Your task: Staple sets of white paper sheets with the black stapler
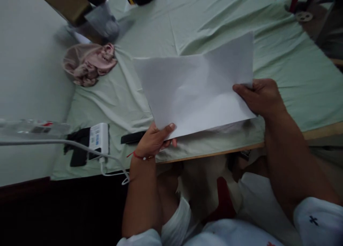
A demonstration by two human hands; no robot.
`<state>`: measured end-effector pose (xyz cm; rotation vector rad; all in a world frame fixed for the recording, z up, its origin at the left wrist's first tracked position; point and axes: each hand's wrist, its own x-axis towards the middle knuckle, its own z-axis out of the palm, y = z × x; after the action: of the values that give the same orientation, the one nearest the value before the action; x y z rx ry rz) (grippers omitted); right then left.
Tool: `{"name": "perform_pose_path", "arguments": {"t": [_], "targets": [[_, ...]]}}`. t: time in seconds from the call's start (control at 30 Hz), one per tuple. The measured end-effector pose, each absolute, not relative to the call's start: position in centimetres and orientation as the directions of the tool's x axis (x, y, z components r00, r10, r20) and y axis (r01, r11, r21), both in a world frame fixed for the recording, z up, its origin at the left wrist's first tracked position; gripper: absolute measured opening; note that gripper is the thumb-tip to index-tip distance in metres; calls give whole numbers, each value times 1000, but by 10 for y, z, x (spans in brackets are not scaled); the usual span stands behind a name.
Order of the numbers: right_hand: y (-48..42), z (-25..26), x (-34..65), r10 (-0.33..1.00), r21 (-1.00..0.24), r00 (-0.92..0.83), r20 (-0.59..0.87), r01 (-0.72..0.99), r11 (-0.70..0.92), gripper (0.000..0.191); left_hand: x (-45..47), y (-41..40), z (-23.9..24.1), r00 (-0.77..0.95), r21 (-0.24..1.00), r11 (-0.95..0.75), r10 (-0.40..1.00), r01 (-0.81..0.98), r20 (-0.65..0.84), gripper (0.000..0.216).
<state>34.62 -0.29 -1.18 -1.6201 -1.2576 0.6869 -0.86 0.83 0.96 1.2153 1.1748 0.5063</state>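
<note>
A blank white sheet of paper (195,88) is held up over the pale green cloth-covered table (294,67). My left hand (154,140) pinches the sheet's lower left corner, thumb on top, a red thread round the wrist. My right hand (259,96) grips the sheet's right edge with its fingers curled round it. The paper is slightly bowed and lifted off the cloth.
A white power strip (98,138) with a white cable (53,143) lies at the left front, beside dark items (79,149). A flat black object (132,137) lies by my left hand. A crumpled pink cloth (89,63), a brown box (66,3) and a clear bottle (32,128) stand to the left.
</note>
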Motion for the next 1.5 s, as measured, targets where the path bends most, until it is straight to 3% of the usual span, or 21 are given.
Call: {"name": "perform_pose_path", "arguments": {"t": [0.13, 0.27, 0.33, 0.4, 0.5, 0.67, 0.87, 1.0, 1.17, 1.33, 1.5], "targets": [[-3, -9, 342, 908, -878, 367, 201, 478, 1, 57, -10, 9, 12, 362, 911, 336, 840, 238, -405, 55], [-11, 2, 335, 939, -996, 343, -24, 72, -52, 31, -16, 8, 15, 298, 922, 357, 873, 149, -387, 52], [-16, 7, 335, 968, -982, 186, -166, -120, -145, 33, -20, 6, 16, 269, 931, 348, 891, 110, -365, 49], [-21, 9, 336, 964, -952, 42, -261, -178, -250, 40, -24, 4, 17, 257, 937, 336, 901, 95, -349, 47], [-23, 10, 339, 951, -947, -34, -308, -91, -309, 42, -30, -2, 17, 258, 939, 331, 903, 98, -345, 46], [-25, 16, 335, 953, -953, -97, -287, 131, -274, 34, -35, -7, 18, 271, 949, 297, 910, 108, -315, 38], [-32, 29, 314, 960, -959, -50, -274, -56, -276, 31, -42, -7, 20, 158, 970, 244, 958, -13, -239, 35], [-27, 29, 303, 932, -932, -59, -357, -37, -359, 37, -52, -3, 17, 193, 974, 227, 956, -18, -220, 35], [-18, 29, 299, 939, -938, 62, -339, -98, -332, 34, -59, 3, 16, 165, 979, 202, 967, -34, -194, 39], [-16, 36, 296, 935, -930, 90, -344, -168, -327, 28, -60, 0, 14, 3, 995, 91, 996, -42, -90, 32], [-14, 37, 296, 900, -904, 117, -420, -139, -404, 28, -66, 4, 8, -349, 992, -123, 928, 37, 128, 10]]}}
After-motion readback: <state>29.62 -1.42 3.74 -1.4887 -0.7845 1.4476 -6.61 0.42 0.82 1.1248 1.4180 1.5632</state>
